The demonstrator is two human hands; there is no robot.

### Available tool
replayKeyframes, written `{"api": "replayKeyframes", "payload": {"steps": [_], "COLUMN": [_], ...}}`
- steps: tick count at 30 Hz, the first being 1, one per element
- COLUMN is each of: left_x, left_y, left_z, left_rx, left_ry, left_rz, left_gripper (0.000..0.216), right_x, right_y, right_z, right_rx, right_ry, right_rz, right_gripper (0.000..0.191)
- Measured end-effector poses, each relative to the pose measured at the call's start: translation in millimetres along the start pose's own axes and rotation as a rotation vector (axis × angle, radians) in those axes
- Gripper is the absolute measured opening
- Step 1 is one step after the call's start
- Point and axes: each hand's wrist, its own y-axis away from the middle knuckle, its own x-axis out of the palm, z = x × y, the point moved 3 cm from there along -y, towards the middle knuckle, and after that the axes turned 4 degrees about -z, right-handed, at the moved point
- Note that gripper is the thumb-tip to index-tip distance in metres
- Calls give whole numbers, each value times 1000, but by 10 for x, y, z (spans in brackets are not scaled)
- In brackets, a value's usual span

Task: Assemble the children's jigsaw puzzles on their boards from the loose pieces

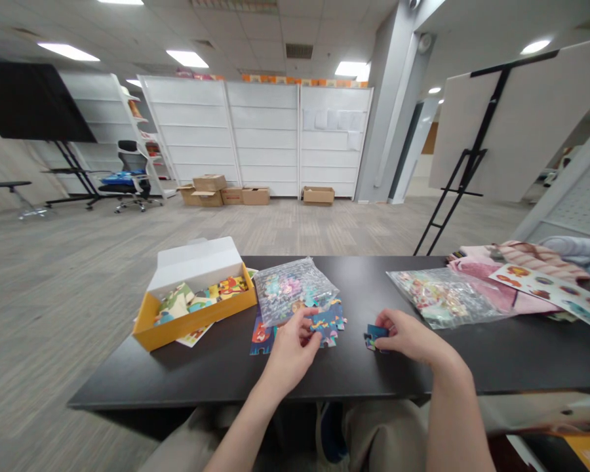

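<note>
My left hand is closed at the edge of several joined-looking blue puzzle pieces, gripping one between thumb and fingers. Its other fingers are partly hidden. To the right, my right hand pinches a small dark-blue puzzle piece close to the tabletop. A clear plastic bag of puzzle pieces lies just beyond my left hand and overlaps the pieces there. Under that bag, a dark-blue piece with a red figure sticks out on the left.
On the black table, an open yellow box with large puzzle pieces stands left. Another clear bag of pieces lies right, beside pink cloth and a printed sheet. An easel board stands behind.
</note>
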Motion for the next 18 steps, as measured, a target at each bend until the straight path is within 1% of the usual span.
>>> {"api": "replayKeyframes", "payload": {"steps": [3,5,6,8,10,14,18], "left_x": [13,32,40,52,57,51,14], "left_y": [13,26,31,37,36,25,21], "left_z": [22,6,-10,-44,-59,-17,-6], "left_rx": [-40,-72,-81,-85,-82,-95,-66], "left_ry": [41,114,155,224,258,224,175], "left_rz": [58,119,148,191,206,153,125], "left_gripper": [41,45,46,47,49,50,44], "right_x": [-27,-7,23,104,209,382,426], "right_y": [54,88,93,71,21,-64,-88], "right_z": [263,482,574,702,755,759,795], "right_rx": [-158,-261,-281,-289,-275,-280,-358], "right_ry": [-271,-426,-466,-505,-517,-480,-465], "right_rz": [44,75,94,92,101,138,157], "right_gripper": [16,19,20,21,21,20,18]}}
